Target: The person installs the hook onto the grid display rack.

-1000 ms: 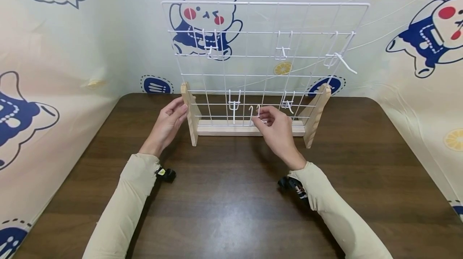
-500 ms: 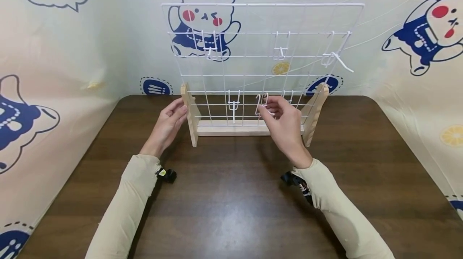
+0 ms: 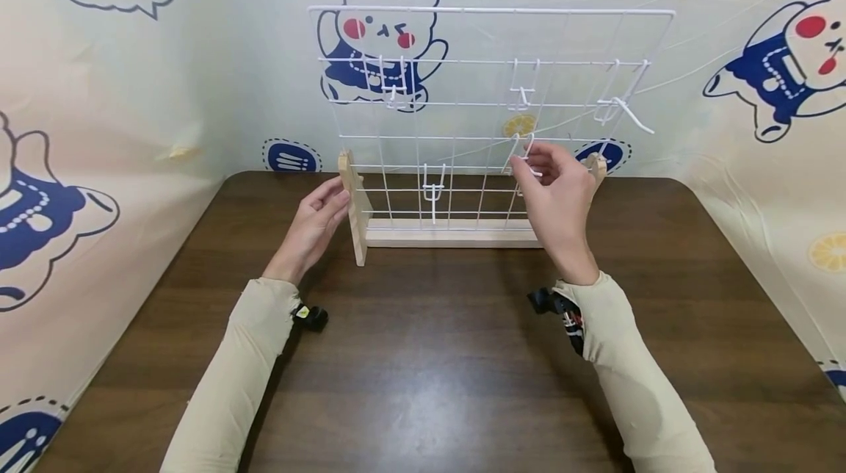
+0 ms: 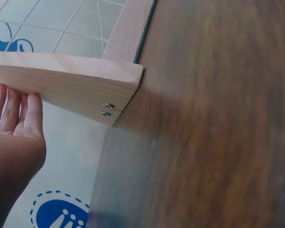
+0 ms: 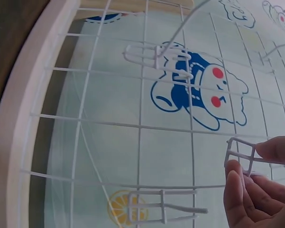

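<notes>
A white wire grid rack (image 3: 490,12) with wooden side supports stands on the table. My left hand (image 3: 311,229) rests its fingers against the left wooden support (image 3: 360,212); in the left wrist view those fingers (image 4: 34,107) lie fairly straight along the board's outer face. A white display hook (image 3: 526,153) is pinched between the thumb and fingers of my right hand (image 3: 560,197), in front of the grid's right half. The right wrist view shows the held hook's wire frame (image 5: 241,154) close to the grid. I cannot tell whether it touches the wires.
Other white hooks hang on the grid: an upper left one (image 3: 393,87), an upper middle one (image 3: 522,93), an upper right one (image 3: 621,107) and a lower one (image 3: 433,190). My right hand mostly hides another. A patterned cloth (image 3: 218,76) hangs behind the brown table (image 3: 410,355).
My right hand has moved up and to the right with the hook, from the grid's lower middle to its right half. My left hand stays at the left support.
</notes>
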The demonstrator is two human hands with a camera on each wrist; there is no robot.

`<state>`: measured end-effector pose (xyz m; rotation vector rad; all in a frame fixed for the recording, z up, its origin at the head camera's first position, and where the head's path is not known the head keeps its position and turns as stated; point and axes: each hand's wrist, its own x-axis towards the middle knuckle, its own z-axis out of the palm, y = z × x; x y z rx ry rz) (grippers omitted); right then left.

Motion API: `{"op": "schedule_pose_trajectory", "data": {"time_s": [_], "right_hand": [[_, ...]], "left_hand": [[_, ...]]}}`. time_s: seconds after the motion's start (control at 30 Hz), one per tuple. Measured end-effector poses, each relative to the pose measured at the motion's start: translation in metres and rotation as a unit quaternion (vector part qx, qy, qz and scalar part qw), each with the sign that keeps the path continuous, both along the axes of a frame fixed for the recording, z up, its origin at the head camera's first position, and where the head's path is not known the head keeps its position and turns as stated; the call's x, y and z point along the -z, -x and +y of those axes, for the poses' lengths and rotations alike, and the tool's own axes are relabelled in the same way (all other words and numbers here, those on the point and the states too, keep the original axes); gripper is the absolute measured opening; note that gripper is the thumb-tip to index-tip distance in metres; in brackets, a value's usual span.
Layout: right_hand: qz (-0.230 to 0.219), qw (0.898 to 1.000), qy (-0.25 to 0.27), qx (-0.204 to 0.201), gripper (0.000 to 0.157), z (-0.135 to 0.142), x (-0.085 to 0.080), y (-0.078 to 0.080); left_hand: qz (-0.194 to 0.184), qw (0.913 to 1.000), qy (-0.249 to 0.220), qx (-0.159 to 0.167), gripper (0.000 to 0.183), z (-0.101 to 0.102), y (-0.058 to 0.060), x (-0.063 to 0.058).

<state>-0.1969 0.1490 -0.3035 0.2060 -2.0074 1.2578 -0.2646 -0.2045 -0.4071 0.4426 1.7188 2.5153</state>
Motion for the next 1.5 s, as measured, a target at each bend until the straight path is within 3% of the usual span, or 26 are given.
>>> {"op": "schedule_pose_trajectory", "data": {"time_s": [0.47,0.73,1.1,1.5], "right_hand": [[-0.005,0.999,-0.002,0.039,0.030,-0.010,-0.009,0.009],[0.017,0.995,-0.064,0.075,0.027,-0.010,-0.008,0.013],[0.014,0.983,-0.170,0.071,0.023,-0.016,0.013,0.015],[0.051,0.982,-0.180,0.031,0.020,-0.007,0.022,0.010]], "left_hand": [[-0.004,1.0000,0.007,-0.003,0.047,-0.002,0.002,0.000],[-0.009,0.9998,0.015,-0.003,0.048,-0.001,0.001,-0.002],[-0.014,0.9998,0.012,-0.006,0.046,-0.002,0.001,-0.001],[-0.022,0.9993,0.026,-0.014,0.050,-0.002,0.002,-0.001]]}}
